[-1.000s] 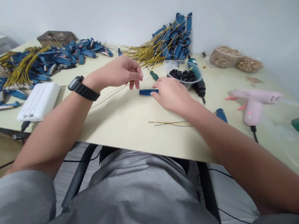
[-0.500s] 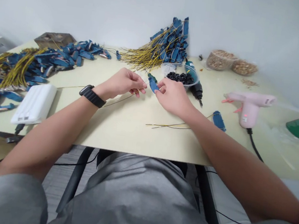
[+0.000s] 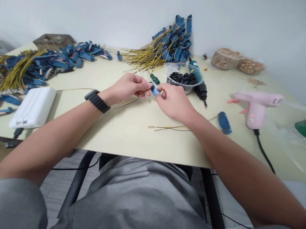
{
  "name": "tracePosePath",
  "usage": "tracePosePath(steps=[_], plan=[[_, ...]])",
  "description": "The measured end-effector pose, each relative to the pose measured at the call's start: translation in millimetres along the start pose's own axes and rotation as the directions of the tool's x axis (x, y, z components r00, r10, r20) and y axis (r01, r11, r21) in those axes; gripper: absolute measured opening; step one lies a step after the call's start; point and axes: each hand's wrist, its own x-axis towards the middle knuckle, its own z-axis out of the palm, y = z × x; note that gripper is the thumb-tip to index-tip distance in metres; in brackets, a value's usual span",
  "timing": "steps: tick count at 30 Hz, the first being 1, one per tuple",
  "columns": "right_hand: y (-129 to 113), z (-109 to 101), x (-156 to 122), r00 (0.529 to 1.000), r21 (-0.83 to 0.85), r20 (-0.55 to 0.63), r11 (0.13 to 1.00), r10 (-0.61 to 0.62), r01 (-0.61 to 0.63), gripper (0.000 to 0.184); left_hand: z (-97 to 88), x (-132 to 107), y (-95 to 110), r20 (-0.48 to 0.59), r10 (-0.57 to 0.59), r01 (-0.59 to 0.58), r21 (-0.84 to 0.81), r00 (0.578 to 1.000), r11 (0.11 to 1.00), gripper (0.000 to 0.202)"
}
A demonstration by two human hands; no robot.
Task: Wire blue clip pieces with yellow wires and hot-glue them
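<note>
My right hand (image 3: 173,100) pinches a small blue piece (image 3: 155,90) by its right end. My left hand (image 3: 130,88) is closed at the piece's other end, with thin yellow and black wires (image 3: 128,103) trailing from its fingers toward the lower left. Just beyond the fingertips lies a dark green object (image 3: 154,78). Right of my right forearm rests another blue piece (image 3: 224,122), its wires (image 3: 168,127) passing under that arm. My fingers partly hide the held piece.
A tub of black bits (image 3: 184,78) stands beside a dark power tool (image 3: 200,90). Wired blue pieces are heaped at the back (image 3: 176,39) and left (image 3: 53,63). A white power bank (image 3: 33,107) sits left, a pink glue gun (image 3: 257,107) right, bags of light bits (image 3: 226,59) behind.
The hands have come together, the left fingers now meeting the blue piece. The piece has shifted slightly down and left, showing the green object apart from it.
</note>
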Motion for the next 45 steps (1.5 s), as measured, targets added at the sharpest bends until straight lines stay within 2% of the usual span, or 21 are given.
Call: tracePosePath(steps=[8, 9, 13, 16, 22, 28, 35, 39, 43, 45], plan=[[0, 1, -2, 1.000, 0.002, -0.012, 1.000, -0.018, 0.018, 0.017, 6.2, -2, 4, 0.018, -0.065, 0.066, -0.090, 0.998, 0.994, 0.030], [0, 2, -2, 0.999, 0.019, -0.020, 0.999, -0.028, 0.028, 0.020, 6.5, -3, 4, 0.015, -0.072, 0.073, -0.092, 0.997, 0.993, 0.029], [1, 1, -6, 0.996, 0.079, -0.038, 0.994, -0.075, 0.078, 0.056, 8.0, -3, 7, -0.010, -0.093, 0.092, -0.097, 0.996, 0.991, 0.028], [1, 0, -8, 0.993, 0.082, -0.043, 0.990, -0.110, 0.113, 0.064, 9.7, -4, 9, -0.022, -0.115, 0.112, -0.129, 0.993, 0.985, 0.030], [2, 2, -9, 0.992, 0.085, -0.054, 0.989, -0.116, 0.120, 0.061, 11.4, -5, 11, -0.006, -0.116, 0.112, -0.215, 0.993, 0.970, 0.034], [3, 2, -9, 0.992, 0.099, -0.057, 0.988, -0.112, 0.117, 0.057, 11.4, -5, 11, 0.010, -0.109, 0.109, -0.238, 0.994, 0.965, 0.029], [5, 6, -6, 0.996, 0.205, -0.061, 0.975, -0.068, 0.079, 0.056, 13.0, -5, 10, 0.032, -0.065, 0.070, -0.232, 0.997, 0.970, 0.034], [20, 19, 2, 0.984, 0.269, -0.125, 0.951, -0.124, 0.154, 0.058, 15.3, -5, 9, 0.020, -0.048, 0.051, -0.246, 0.999, 0.968, 0.035], [30, 26, 5, 0.962, 0.280, -0.200, 0.930, -0.187, 0.239, 0.047, 16.1, -4, 7, 0.013, -0.032, 0.034, -0.240, 0.999, 0.970, 0.034], [32, 28, 6, 0.954, 0.281, -0.221, 0.924, -0.202, 0.261, 0.047, 15.2, -3, 6, 0.023, -0.018, 0.023, -0.234, 1.000, 0.972, 0.032]])
